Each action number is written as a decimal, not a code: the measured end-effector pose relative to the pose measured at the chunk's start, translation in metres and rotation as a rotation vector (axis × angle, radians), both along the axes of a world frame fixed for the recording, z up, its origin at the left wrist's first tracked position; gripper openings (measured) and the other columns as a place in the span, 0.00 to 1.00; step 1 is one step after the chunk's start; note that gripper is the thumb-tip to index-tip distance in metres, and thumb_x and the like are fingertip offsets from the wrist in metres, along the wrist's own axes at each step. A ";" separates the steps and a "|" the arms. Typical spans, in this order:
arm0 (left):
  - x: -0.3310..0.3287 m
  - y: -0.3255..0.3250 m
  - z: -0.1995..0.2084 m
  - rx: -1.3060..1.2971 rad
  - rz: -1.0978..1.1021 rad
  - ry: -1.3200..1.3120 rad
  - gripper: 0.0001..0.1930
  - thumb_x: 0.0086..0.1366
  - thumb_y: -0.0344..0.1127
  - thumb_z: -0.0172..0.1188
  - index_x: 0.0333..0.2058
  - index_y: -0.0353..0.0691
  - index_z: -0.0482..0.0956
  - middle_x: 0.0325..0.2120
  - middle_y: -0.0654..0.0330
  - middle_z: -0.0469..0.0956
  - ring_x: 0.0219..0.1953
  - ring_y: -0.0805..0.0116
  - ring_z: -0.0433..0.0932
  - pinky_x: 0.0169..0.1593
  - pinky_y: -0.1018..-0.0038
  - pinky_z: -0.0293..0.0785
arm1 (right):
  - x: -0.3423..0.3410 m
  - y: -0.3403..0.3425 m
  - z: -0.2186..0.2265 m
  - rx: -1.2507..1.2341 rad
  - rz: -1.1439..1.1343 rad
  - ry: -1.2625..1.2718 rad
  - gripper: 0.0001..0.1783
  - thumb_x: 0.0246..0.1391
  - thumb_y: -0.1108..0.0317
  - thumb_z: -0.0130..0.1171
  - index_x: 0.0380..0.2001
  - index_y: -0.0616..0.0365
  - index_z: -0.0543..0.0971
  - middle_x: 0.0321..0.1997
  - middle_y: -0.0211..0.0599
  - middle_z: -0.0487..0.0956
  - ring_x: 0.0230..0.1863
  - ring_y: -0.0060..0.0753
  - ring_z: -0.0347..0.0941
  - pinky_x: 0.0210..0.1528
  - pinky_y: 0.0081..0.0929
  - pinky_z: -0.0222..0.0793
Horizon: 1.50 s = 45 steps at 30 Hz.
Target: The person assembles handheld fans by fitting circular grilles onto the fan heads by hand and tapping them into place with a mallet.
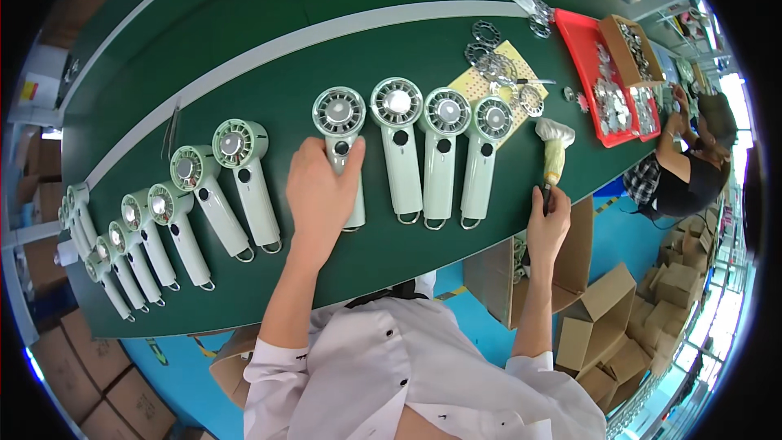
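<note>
My left hand [319,195] is closed around the handle of a pale green handheld fan [339,111], which lies face up on the green table. Just right of it, three more fans [402,165] lie side by side, heads away from me. My right hand [549,224] grips the dark handle of what looks like a brush [555,155], its pale yellowish, white-tipped head pointing away from me. Two larger-looking fans [254,195] rest left of my left hand, and several others [186,248] continue in a slanted row toward the table's left end.
Beyond the right-hand fans lies a yellow perforated board [509,57] with silvery rings [497,68]. A red tray [580,37] of small metal parts and a cardboard box [612,33] stand far right, near another person [692,167]. Tweezers [172,129] lie at the left; open cartons [599,314] stand below the table.
</note>
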<state>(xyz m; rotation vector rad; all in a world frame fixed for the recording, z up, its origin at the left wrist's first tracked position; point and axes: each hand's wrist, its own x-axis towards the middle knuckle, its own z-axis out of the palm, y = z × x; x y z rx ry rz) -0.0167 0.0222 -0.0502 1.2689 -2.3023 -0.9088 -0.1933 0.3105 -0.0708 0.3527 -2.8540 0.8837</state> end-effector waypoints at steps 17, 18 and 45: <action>0.005 0.004 0.003 -0.028 -0.017 0.042 0.22 0.67 0.50 0.62 0.34 0.34 0.72 0.28 0.49 0.76 0.33 0.48 0.77 0.37 0.58 0.74 | -0.008 -0.006 0.003 0.104 0.139 0.055 0.18 0.60 0.58 0.66 0.41 0.64 0.77 0.29 0.34 0.73 0.28 0.27 0.67 0.33 0.28 0.66; 0.014 0.004 0.006 -0.031 -0.012 0.041 0.22 0.67 0.50 0.62 0.34 0.34 0.72 0.28 0.49 0.76 0.33 0.48 0.77 0.37 0.58 0.74 | -0.007 -0.007 0.005 0.101 0.144 0.054 0.18 0.60 0.58 0.66 0.41 0.64 0.77 0.29 0.34 0.73 0.28 0.27 0.67 0.33 0.28 0.66; 0.089 0.025 0.021 0.005 0.068 -0.290 0.23 0.62 0.46 0.66 0.44 0.33 0.69 0.36 0.44 0.78 0.38 0.42 0.79 0.41 0.54 0.75 | -0.149 -0.138 0.020 0.026 0.608 0.203 0.28 0.53 0.56 0.70 0.53 0.62 0.78 0.39 0.39 0.79 0.42 0.36 0.77 0.47 0.32 0.74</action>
